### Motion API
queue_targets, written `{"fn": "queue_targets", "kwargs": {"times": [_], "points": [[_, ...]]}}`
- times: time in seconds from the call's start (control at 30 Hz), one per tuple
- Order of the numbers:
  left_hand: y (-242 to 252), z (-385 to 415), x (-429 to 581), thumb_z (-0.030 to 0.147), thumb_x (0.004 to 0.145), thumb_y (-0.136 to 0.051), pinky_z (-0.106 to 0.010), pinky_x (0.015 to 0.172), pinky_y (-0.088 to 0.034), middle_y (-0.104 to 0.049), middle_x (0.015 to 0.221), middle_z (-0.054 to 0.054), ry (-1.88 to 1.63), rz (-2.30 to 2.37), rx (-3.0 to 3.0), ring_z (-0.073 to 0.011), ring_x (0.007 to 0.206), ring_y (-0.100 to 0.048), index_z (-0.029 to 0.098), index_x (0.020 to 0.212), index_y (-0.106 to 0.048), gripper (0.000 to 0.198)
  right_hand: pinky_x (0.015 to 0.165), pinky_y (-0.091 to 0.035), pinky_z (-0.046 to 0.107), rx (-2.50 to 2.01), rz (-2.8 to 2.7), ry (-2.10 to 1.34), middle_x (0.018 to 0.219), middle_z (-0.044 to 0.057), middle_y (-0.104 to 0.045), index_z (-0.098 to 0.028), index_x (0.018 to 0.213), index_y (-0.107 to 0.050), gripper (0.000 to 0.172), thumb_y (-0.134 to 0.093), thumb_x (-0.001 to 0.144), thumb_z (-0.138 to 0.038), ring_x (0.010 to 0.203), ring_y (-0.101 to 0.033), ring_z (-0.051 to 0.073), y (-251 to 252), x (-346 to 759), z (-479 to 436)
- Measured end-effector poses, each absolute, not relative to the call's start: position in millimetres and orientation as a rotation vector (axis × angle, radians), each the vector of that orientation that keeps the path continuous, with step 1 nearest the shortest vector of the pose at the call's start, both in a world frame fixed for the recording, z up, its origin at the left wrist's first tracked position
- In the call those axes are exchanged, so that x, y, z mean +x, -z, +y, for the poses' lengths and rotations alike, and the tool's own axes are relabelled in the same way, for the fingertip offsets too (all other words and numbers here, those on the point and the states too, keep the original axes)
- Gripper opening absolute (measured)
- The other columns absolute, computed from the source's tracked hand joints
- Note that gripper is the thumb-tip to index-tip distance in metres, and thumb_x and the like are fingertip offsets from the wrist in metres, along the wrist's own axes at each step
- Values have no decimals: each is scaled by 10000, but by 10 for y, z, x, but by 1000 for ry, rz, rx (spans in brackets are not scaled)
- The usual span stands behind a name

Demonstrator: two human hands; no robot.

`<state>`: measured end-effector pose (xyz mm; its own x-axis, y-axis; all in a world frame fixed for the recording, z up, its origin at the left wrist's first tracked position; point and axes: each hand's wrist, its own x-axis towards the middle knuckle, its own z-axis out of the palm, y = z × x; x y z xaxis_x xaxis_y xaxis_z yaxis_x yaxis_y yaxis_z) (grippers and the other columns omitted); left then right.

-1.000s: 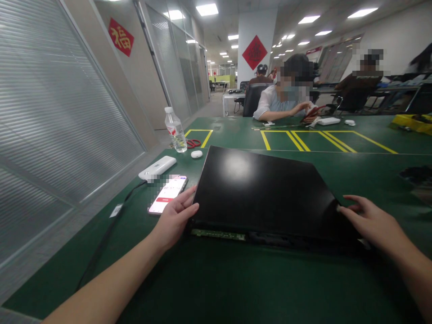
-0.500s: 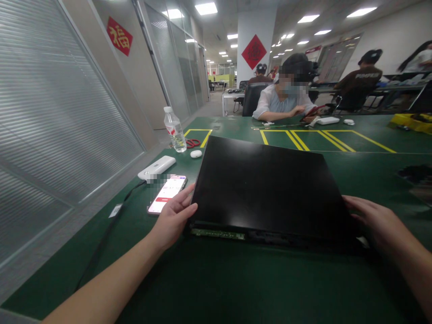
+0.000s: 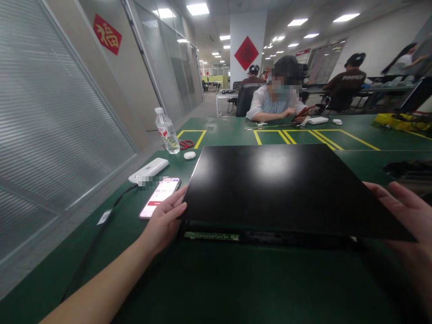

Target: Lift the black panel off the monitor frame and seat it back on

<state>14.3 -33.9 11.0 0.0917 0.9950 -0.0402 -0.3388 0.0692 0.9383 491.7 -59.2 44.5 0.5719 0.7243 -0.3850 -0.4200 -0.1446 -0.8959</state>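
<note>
A glossy black screen panel (image 3: 270,193) spans the middle of the view, its surface reflecting a bright ceiling light. My left hand (image 3: 164,220) grips its left edge, thumb on top and fingers against the side. At the right edge is my right hand (image 3: 410,209), partly behind the panel's right corner, which is raised and reaches over that hand. Beneath the panel's near edge, a narrow green circuit board strip (image 3: 212,236) shows along a dark part. Next to my left hand lies a lit phone (image 3: 164,191).
On the green table (image 3: 236,283) at left are a white power bank (image 3: 150,170) with a black cable, a white earbud case (image 3: 189,155), a water bottle (image 3: 168,132) and red-handled scissors (image 3: 187,144). A masked person (image 3: 273,105) sits opposite. A yellow bin (image 3: 401,122) stands far right.
The panel's right side has risen and swung toward me, with my right hand moving right along with it. My left hand stays on the left edge. The view has shifted slightly.
</note>
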Motion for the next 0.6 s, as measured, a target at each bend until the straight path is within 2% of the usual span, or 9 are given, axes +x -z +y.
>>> {"fn": "queue_targets", "kwargs": {"times": [0.13,0.27,0.33,0.6], "points": [[-130,-344,147,296,764,-909,-501,1158,-516,-765,1375,-137,-1226,900,953,-415,1411,-598,207,1332,-771,591,905,-601,654,-1415,-310,-1072,1058,113,-812,-332,870,-742,390,-400,886,-517,1034,-762,386,-467,4879,-621],[-144,-347,133,269,784,-891,-456,1135,-535,-767,1380,-116,-1252,895,949,-388,1389,-626,220,1307,-784,536,920,-579,654,-1461,-586,-1131,1168,159,-793,-295,1059,-791,579,-417,863,-692,1117,-733,430,-386,4879,-638],[-147,-344,121,265,803,-874,-450,1140,-527,-756,1399,-118,-1262,903,960,-384,1386,-629,214,1310,-781,518,923,-572,651,-1472,-668,-1129,1196,163,-788,-294,1116,-792,629,-406,863,-722,1137,-724,436,-359,4870,-638],[-194,-324,135,295,791,-865,-494,1164,-492,-798,1323,-117,-1272,937,966,-405,1355,-647,208,1270,-809,490,929,-573,580,-1490,-854,-1040,1175,171,-794,-285,1198,-773,788,-279,850,-791,1165,-721,400,-309,4920,-676]]}}
